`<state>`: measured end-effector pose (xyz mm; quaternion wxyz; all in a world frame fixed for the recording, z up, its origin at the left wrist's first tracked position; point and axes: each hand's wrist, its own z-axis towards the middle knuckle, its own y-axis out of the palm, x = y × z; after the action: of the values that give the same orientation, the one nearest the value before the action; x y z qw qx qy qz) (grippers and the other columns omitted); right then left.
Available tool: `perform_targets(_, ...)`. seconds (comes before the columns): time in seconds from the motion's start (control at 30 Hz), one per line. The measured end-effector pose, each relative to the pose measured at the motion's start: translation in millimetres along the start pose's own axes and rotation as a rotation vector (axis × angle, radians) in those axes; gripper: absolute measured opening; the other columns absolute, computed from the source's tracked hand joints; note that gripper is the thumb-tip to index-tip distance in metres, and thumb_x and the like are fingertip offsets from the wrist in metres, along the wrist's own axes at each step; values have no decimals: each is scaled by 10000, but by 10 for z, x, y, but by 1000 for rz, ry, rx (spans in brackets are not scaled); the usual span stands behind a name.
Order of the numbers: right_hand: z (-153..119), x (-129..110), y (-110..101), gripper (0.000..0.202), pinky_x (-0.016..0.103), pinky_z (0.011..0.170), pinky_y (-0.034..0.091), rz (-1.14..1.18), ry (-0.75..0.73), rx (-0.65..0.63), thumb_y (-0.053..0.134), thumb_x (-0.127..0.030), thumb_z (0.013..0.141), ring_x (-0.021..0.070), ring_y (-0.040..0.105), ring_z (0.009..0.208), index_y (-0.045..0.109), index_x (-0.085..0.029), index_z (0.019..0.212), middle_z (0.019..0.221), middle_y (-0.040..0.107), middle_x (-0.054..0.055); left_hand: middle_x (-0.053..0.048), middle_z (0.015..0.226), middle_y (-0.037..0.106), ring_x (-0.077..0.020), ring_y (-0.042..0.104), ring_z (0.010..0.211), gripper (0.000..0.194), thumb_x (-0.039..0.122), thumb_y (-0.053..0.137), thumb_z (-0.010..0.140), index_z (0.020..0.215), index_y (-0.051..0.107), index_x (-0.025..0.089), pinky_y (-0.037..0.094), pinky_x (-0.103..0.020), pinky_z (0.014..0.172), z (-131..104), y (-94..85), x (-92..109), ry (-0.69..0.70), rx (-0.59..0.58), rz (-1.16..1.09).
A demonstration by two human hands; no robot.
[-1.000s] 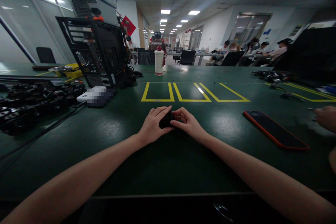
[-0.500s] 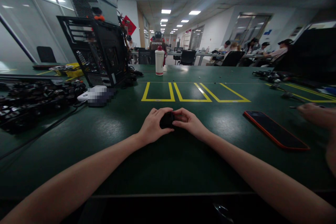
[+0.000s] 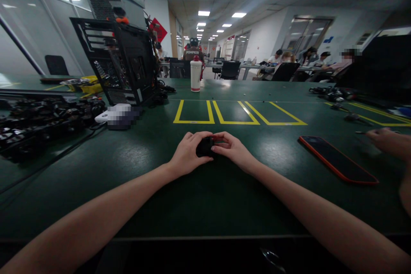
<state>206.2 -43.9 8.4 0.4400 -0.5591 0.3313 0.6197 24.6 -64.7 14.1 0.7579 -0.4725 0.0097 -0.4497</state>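
Note:
Between my two hands is a small black object (image 3: 204, 147), rounded and dark, its kind too dim to make out. My left hand (image 3: 188, 153) wraps round its left side, thumb below and fingers over the top. On the other side, my right hand (image 3: 229, 149) pinches its right edge between thumb and fingertips. The object is just above or on the green table (image 3: 205, 205); I cannot tell which. Part of it is hidden behind my fingers. Beyond the hands, yellow tape outlines (image 3: 194, 122) mark the tabletop.
An orange-edged phone (image 3: 337, 158) lies to the right, beside another person's hand (image 3: 388, 141) holding a thin tool. A white cup (image 3: 195, 77) stands farther back. On the left are an open computer case (image 3: 138, 60), tangled black cables (image 3: 48, 124) and a pale blurred item (image 3: 120, 115).
My hands and the black object stay almost in place. The other person's hand at the right has shifted slightly.

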Motion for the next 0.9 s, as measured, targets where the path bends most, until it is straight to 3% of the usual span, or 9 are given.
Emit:
perform_targets(0.33, -22, -2, -34, 346, 349, 813, 479, -96, -78, -62, 699, -210, 615, 172, 555, 959, 539, -199, 921, 965, 571, 20, -27, 1141, 534, -205, 472, 902, 594, 284, 691, 655, 1178, 411, 246, 399, -345, 778, 1, -10, 13, -10, -11, 7)
perform_targets(0.53, -36, -10, -2, 238, 366, 795, 483, -21, -8, -37, 612, -288, 715, 151, 590, 860, 540, -205, 926, 965, 577, 22, -29, 1138, 535, -207, 477, 898, 597, 290, 692, 654, 1180, 412, 251, 401, -343, 762, -2, -1, 0, -13, -10, 6)
perform_targets(0.9, -16, -34, -17, 328, 380, 865, 454, -70, -43, -59, 673, -189, 639, 168, 576, 939, 529, -189, 934, 999, 564, 33, -29, 1141, 535, -205, 478, 902, 597, 281, 688, 656, 1182, 407, 254, 407, -341, 756, 4, -12, 8, -18, -23, 3)
